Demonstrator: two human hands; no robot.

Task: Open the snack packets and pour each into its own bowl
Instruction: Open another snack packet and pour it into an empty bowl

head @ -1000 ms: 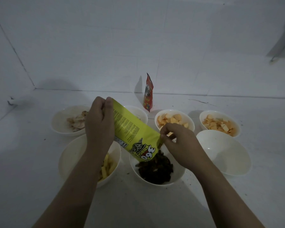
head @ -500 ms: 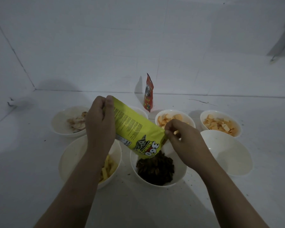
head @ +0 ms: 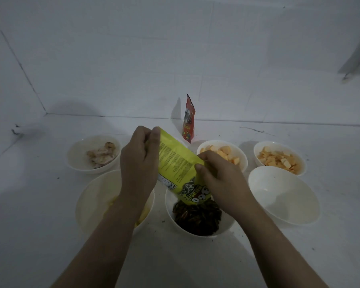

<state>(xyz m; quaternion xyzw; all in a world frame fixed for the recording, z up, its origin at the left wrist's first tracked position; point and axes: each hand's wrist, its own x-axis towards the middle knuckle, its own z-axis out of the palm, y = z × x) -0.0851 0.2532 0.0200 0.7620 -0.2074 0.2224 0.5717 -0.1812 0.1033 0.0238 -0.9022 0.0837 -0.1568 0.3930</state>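
Over the middle bowl [head: 227, 227] at the near edge of the white surface [head: 40, 235], a yellow packet [head: 176, 167] is held upside down and slanted, its open mouth low and just above a heap of dark snack pieces [head: 196, 218] that fills the bowl. Its printed side faces the camera, with small text higher up and an inverted logo near the mouth. The left hand [head: 138, 163] grips the raised upper end, fingers curled shut around the edge with the thumb pressed against the front. The right hand [head: 220, 179] pinches the lower right edge near the mouth, thumb on the front and the other fingers folded behind, so both hands are closed on the packet. Whether any pieces are falling cannot be told. To the left of the dark heap, partly hidden under the left forearm, stands a large bowl [head: 92, 202] with pale yellow sticks [head: 142, 214] showing at its right side. To the right stands another large bowl [head: 283, 196] with nothing visible in it. Farther back, a smaller bowl [head: 79, 161] on the left holds pale brownish pieces [head: 102, 155]; two more on the right, one [head: 242, 159] just behind the right hand and one [head: 301, 163] beyond it, hold orange chunks. A red packet [head: 189, 119] stands upright near the wall [head: 175, 48], behind the bowls and apart from the hands. Dark crumbs are scattered on the surface around the middle bowl.
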